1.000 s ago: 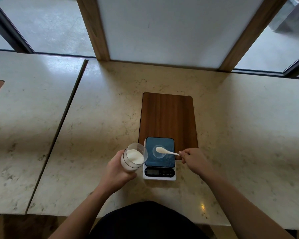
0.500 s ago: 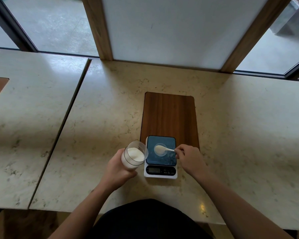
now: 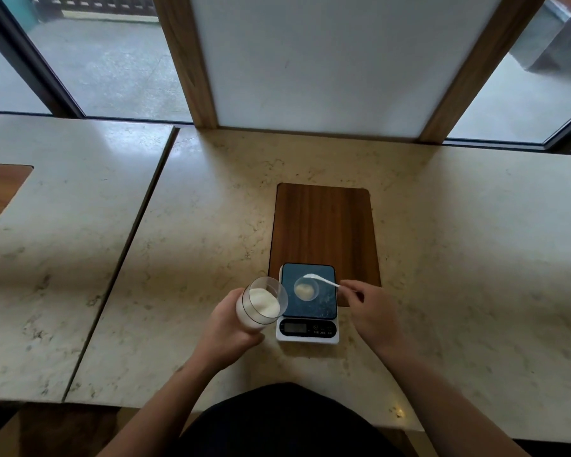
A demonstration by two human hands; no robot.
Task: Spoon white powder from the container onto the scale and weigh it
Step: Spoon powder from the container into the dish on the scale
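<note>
**Powder on the scale, reading not yet taken**

My left hand [image 3: 226, 328] is wrapped around the clear container [image 3: 261, 303], fingers closed on its wall, holding it tilted with the mouth toward the scale [image 3: 308, 303]. The container sits just beside the scale's left edge, raised off the bench [image 3: 178, 258], and a good deal of white powder [image 3: 263, 302] is left inside

My right hand [image 3: 368, 308] pinches the end of the white spoon [image 3: 320, 280] between fingertips. The spoon's bowl hangs over the far part of the scale's dark platform, just beyond the small clear dish [image 3: 306, 289] in the middle of it. I cannot tell whether the bowl is loaded or empty

Done: a small heap of powder lies in the dish on the platform, so at least one spoonful appears delivered

Left: the display [image 3: 295, 328] on the scale's near edge is too small to read, so the weight is unconfirmed. I judge the task at its middle stage: more spoonfuls may be needed, and the reading has yet to be taken

The scale stands at the near edge of the wooden board [image 3: 323, 225], partly overhanging onto the bench, near the bench's front edge
</note>
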